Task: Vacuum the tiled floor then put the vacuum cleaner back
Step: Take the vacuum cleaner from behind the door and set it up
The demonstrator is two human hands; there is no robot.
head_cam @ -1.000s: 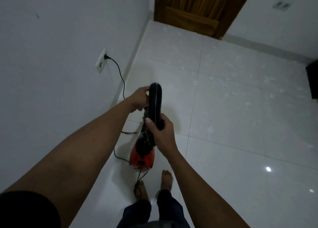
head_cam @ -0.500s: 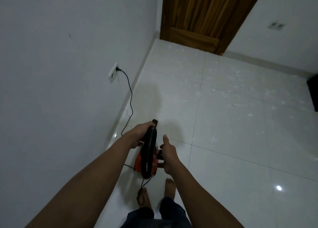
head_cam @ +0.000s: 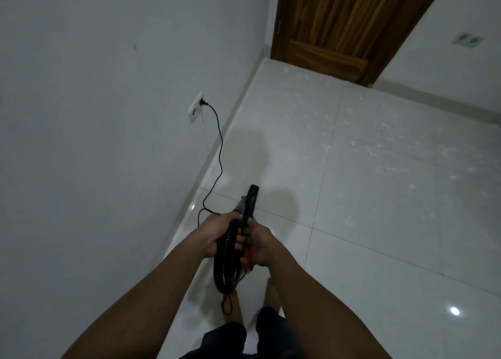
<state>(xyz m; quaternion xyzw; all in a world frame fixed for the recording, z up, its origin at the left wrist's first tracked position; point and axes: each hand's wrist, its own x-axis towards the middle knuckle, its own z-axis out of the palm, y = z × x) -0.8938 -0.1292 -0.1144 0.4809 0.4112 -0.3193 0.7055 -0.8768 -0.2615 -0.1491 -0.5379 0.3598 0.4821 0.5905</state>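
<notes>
A: What do we have in hand?
B: 1 handheld vacuum cleaner (head_cam: 250, 207), orange & black, held up in front of us above our 2 bare feet (head_cam: 271, 291).
A: Hands?
B: Both clamped, nearly touching. Our left hand (head_cam: 218, 235) curls round the black ribbed hose (head_cam: 223, 268); our right hand (head_cam: 261, 245) grips the vac body.
A: Cord?
B: 1 black cord (head_cam: 218, 147), plugged into 1 wall socket (head_cam: 195, 108) on the left. 2nd socket (head_cam: 467, 39) on the far wall.
A: Floor?
B: White crumbs (head_cam: 366, 152) on the tiled floor (head_cam: 379, 236) toward 1 wooden door (head_cam: 339, 20); we can't count them.
</notes>
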